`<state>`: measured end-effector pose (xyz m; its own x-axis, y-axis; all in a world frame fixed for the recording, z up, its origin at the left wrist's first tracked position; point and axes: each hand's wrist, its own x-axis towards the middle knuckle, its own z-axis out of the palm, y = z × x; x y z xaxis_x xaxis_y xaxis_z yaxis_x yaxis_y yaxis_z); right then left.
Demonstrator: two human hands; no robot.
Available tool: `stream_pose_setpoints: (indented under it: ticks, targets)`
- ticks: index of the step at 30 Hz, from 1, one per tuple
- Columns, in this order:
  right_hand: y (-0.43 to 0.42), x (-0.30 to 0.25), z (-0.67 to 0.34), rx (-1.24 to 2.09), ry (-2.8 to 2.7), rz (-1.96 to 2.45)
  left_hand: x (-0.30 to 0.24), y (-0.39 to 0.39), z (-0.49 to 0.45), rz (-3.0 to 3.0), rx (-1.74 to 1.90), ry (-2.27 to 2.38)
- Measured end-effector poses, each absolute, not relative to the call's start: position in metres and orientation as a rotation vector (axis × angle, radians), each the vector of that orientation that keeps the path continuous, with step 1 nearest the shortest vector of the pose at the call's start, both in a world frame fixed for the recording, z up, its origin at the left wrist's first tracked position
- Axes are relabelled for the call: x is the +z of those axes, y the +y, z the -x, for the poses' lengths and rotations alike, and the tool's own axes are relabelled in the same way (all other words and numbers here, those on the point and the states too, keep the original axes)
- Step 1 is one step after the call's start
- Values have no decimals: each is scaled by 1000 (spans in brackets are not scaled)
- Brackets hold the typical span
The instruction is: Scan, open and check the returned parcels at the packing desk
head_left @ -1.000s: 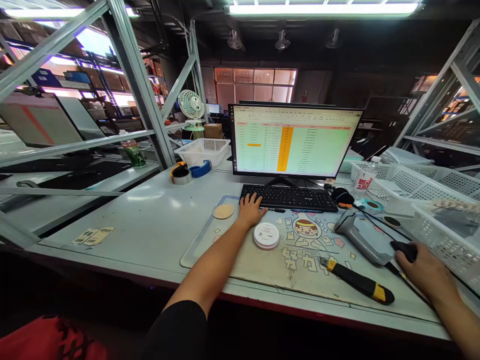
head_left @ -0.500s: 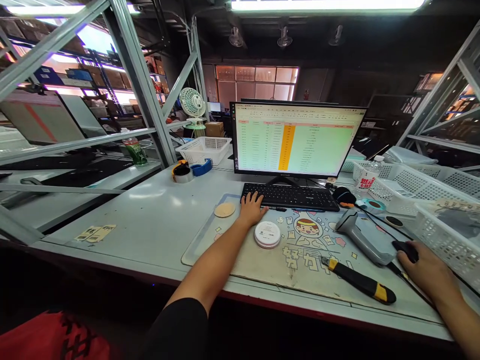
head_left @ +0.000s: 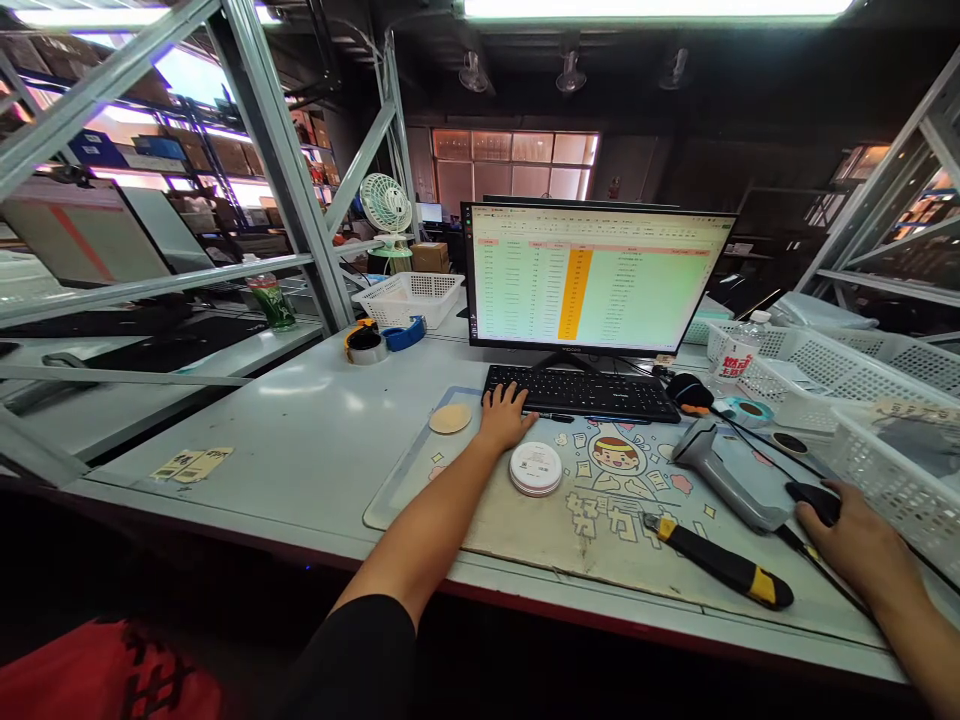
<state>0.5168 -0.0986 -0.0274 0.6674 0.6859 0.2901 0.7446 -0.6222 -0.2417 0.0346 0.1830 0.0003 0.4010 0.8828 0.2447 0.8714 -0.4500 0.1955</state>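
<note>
— While the left hand [head_left: 506,422] is rested on the flat black keyboard [head_left: 581,393], how are its fingers [head_left: 504,396] kept?
— Released, spread at the keys' near edge; a black computer mouse [head_left: 814,503] is grasped beneath the right hand [head_left: 847,540].

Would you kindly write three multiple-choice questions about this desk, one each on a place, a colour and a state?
1. Where is the round white container? A: on the printed cartoon desk mat; B: on the keyboard; C: in a basket.
2. What colour is the highlighted column on the black-framed monitor? A: blue; B: orange; C: purple.
3. What is the right hand doing? A: gripping a knife; B: lifting a scanner; C: resting on a black computer mouse.

1 A: it sits on the mat.
2 B: the column shows orange.
3 C: the hand covers the mouse.
</note>
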Motion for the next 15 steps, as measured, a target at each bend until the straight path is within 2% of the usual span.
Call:
stream_pose_setpoints:
  ticks: [15]
  targets:
    - [-97,-35,-524,-332,-1219,2472,0,183,-35,-2610,504,1636]
